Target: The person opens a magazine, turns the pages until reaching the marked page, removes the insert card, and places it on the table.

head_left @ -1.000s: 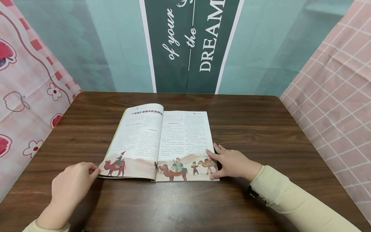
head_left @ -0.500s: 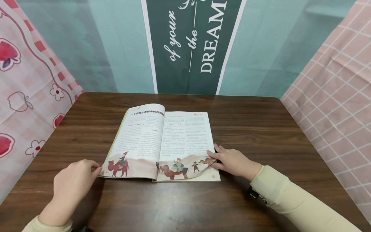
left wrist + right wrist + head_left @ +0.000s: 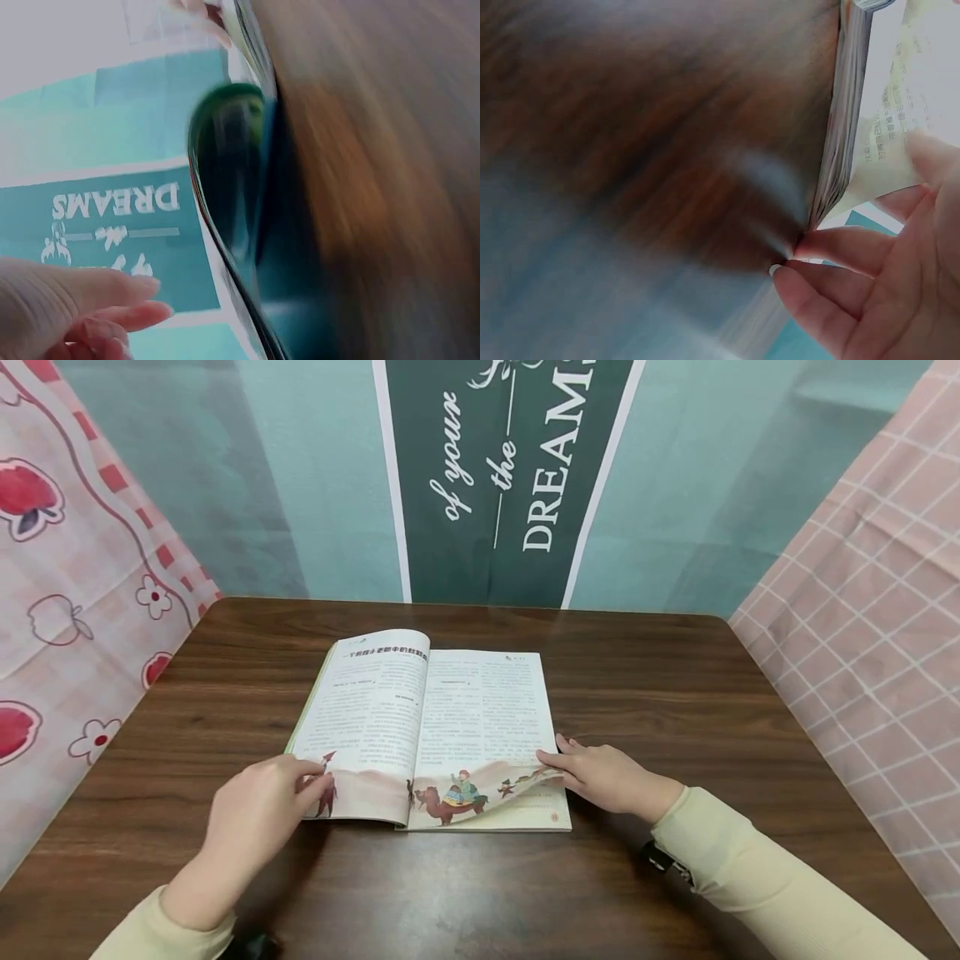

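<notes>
An open magazine [image 3: 480, 710] lies on the wooden table, with columns of text and a strip of cartoon camels along its near edge. My right hand [image 3: 607, 777] is at its right edge and pinches the near corner of the right page [image 3: 510, 789]. That corner curls up, baring the page beneath [image 3: 543, 814]. In the right wrist view some fingertips [image 3: 806, 296] touch the edge of the page stack. My left hand [image 3: 258, 802] hovers over the near corner of the left page [image 3: 360, 727], and in the left wrist view its thumb [image 3: 112, 289] stands apart from the magazine.
Dark wooden table [image 3: 645, 677] surrounds the magazine. Behind it hangs a teal cloth with a dark lettered panel [image 3: 510, 527]. A fruit-patterned cloth [image 3: 60, 610] is at the left, a pink checked cloth [image 3: 862, 610] at the right.
My left hand has left the left page's outer corner and moved right over that page. My right hand has lifted and curled the right page's near corner.
</notes>
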Tool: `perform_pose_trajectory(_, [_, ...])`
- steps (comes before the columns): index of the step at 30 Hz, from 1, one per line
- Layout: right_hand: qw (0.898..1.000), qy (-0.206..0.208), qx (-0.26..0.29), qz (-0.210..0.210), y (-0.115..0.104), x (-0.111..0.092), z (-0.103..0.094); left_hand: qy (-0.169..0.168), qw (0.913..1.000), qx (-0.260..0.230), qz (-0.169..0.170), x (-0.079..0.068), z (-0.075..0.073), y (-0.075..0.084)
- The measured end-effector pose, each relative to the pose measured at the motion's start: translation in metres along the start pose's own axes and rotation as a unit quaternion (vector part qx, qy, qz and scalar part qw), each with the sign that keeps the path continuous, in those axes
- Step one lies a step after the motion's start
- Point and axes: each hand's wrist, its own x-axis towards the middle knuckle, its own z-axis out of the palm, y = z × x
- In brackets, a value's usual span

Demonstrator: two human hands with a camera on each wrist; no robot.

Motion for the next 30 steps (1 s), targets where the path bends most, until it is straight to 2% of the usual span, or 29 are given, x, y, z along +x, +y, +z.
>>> perform_pose_trajectory(4, [0.999, -0.008, 0.029, 0.013, 0.000, 0.002, 0.000, 0.049, 0.9971, -0.017, 0.055, 0.008, 0.010, 0.026])
perform_pose_trajectory(7, [0.999, -0.003, 0.031, 0.022, 0.000, 0.004, -0.001, 0.063, 0.9930, -0.050, 0.087, 0.017, 0.021, 0.049])
perform_pose_trajectory(13, [0.998, -0.003, 0.045, 0.048, -0.001, 0.007, -0.003, 0.024, 0.9830, -0.129, 0.128, 0.032, 0.046, 0.101])
perform_pose_trajectory(17, [0.997, -0.005, 0.049, 0.062, -0.004, 0.009, -0.004, 0.004, 0.9772, -0.148, 0.152, 0.042, 0.060, 0.127])
perform_pose_trajectory(24, [0.998, 0.006, 0.036, 0.057, -0.008, 0.007, -0.003, -0.036, 0.9764, -0.137, 0.163, 0.051, 0.076, 0.154])
perform_pose_trajectory(30, [0.998, 0.030, 0.020, 0.047, -0.008, 0.008, -0.004, -0.038, 0.9771, -0.119, 0.172, 0.058, 0.082, 0.165])
